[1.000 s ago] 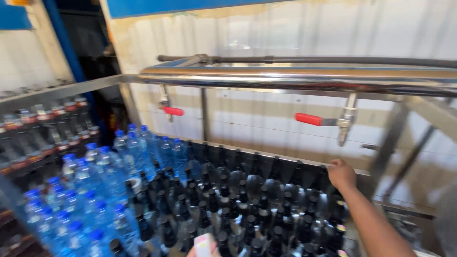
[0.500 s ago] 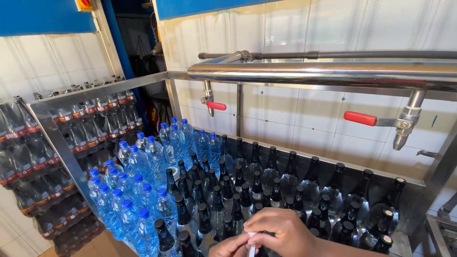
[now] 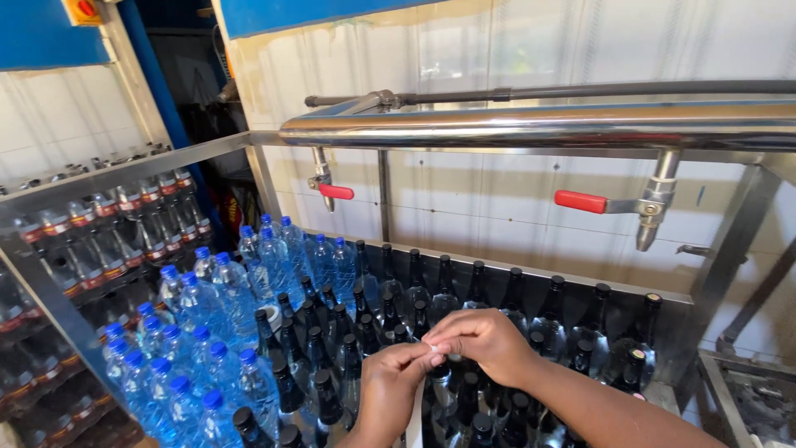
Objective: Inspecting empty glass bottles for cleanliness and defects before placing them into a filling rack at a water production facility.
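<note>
Room above: open air lies between the bottle tops and the steel pipe that runs across overhead; two taps with red levers hang from it.
Back edge: a white tiled wall stands just behind the bottles.
Left edge: a slanted metal frame rail borders the clear bottles; behind it a rack carries rows of red-capped bottles.
Right edge: a steel upright closes the bin, with a metal tray beyond it.
Floor of the bin: packed tight, dark glass bottles in the middle and right, clear plastic bottles with blue caps on the left, touching one another.
Left hand: fingers curled, thumb and fingertips pinching the white strip near its top.
Right hand: fingers bent and closed, pinching the same strip's upper end, meeting the left hand's fingertips.
White strip: held between both hands above the dark bottles, hanging down towards the lower edge of the view.
</note>
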